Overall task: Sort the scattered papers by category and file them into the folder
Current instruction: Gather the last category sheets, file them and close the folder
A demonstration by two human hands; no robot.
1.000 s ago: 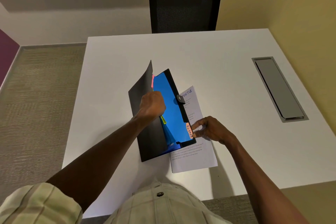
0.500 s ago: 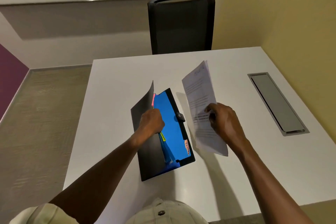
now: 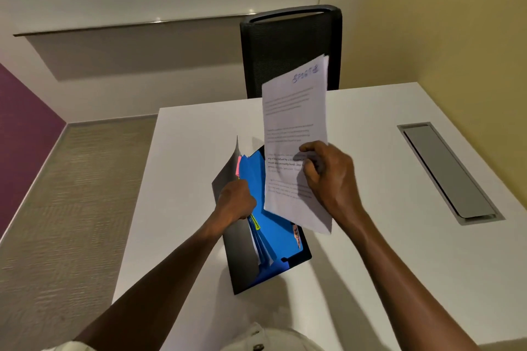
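Observation:
A black expanding folder (image 3: 242, 253) with blue dividers (image 3: 275, 222) lies open on the white table (image 3: 182, 179). Pink, yellow and orange tabs stick out of the dividers. My left hand (image 3: 235, 204) grips the folder's raised front cover and the near dividers, holding a pocket apart. My right hand (image 3: 328, 177) pinches a thin stack of white printed papers (image 3: 293, 128) with blue handwriting at the top. The papers stand nearly upright in the air, over the folder's right half, hiding its far corner.
A black mesh chair (image 3: 288, 48) stands at the table's far side. A grey metal cable hatch (image 3: 445, 171) is set into the tabletop on the right. A yellow wall runs along the right, carpet lies to the left.
My right hand picked the papers up from the table beside the folder and raised them upright above it. My left hand kept holding the folder open. The camera tilted up.

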